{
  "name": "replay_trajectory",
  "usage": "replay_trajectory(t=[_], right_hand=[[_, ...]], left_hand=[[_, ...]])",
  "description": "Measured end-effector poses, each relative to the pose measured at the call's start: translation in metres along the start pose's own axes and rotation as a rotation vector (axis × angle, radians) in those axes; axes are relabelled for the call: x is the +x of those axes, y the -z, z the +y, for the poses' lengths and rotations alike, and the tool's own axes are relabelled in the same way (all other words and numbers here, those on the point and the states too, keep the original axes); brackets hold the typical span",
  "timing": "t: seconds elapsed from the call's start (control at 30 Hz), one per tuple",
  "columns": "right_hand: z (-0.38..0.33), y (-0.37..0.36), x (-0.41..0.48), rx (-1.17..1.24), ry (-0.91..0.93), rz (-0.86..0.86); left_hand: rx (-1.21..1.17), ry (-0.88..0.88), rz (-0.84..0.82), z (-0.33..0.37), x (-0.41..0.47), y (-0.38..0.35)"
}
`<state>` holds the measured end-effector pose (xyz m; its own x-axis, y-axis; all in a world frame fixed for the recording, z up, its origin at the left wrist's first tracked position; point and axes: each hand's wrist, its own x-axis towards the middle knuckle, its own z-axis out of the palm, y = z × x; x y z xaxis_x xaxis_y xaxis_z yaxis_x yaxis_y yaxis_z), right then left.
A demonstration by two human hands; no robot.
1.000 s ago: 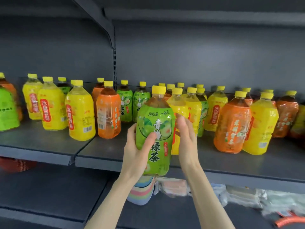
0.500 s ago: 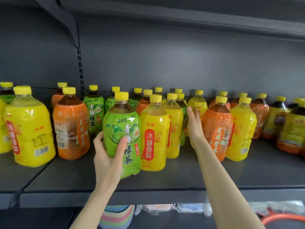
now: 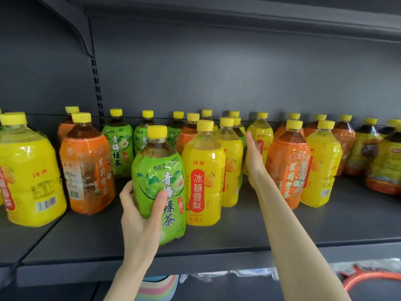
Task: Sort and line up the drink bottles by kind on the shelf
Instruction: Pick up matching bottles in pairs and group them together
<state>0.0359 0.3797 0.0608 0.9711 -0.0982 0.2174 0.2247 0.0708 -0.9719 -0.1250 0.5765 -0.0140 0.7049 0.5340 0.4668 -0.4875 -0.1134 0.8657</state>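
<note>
My left hand (image 3: 143, 216) grips a green tea bottle (image 3: 159, 181) with a yellow cap, standing at the front of the dark grey shelf (image 3: 238, 240). Right beside it stands a yellow pear-drink bottle (image 3: 202, 177), with another yellow one (image 3: 231, 164) behind. My right hand (image 3: 253, 159) reaches back with straight fingers between the yellow row and a yellow bottle (image 3: 260, 140) further back; it holds nothing. An orange bottle (image 3: 288, 168) stands just right of that hand. More green bottles (image 3: 118, 146) stand at the back left.
An orange bottle (image 3: 86, 168) and a big yellow bottle (image 3: 28, 172) stand at the front left. Mixed orange and yellow bottles (image 3: 323, 164) fill the right side. The upper shelf (image 3: 238, 18) hangs overhead. Packaged goods and an orange hoop (image 3: 373, 279) lie below.
The green bottle was carried up from in front of the shelf edge and set beside the yellow bottle. My right hand let go of it and reached back among the bottles.
</note>
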Motion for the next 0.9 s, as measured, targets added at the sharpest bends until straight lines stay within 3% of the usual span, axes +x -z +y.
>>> replay_trajectory(t=[0.13,0.27,0.53,0.9], right_hand=[[0.006,0.004,0.032,0.043,-0.089,-0.045],[0.001,-0.001,0.023,-0.006,-0.067,0.047],[0.004,0.004,0.024,-0.047,0.037,0.208],[-0.003,0.021,0.002,-0.246,0.208,0.261]], left_hand=[[-0.008,-0.009,0.004,-0.001,0.001,-0.001],[-0.027,0.007,0.011,-0.001,0.000,-0.001],[-0.028,0.006,0.001,-0.003,0.002,-0.001],[-0.025,-0.006,-0.024,-0.003,0.001,0.000]])
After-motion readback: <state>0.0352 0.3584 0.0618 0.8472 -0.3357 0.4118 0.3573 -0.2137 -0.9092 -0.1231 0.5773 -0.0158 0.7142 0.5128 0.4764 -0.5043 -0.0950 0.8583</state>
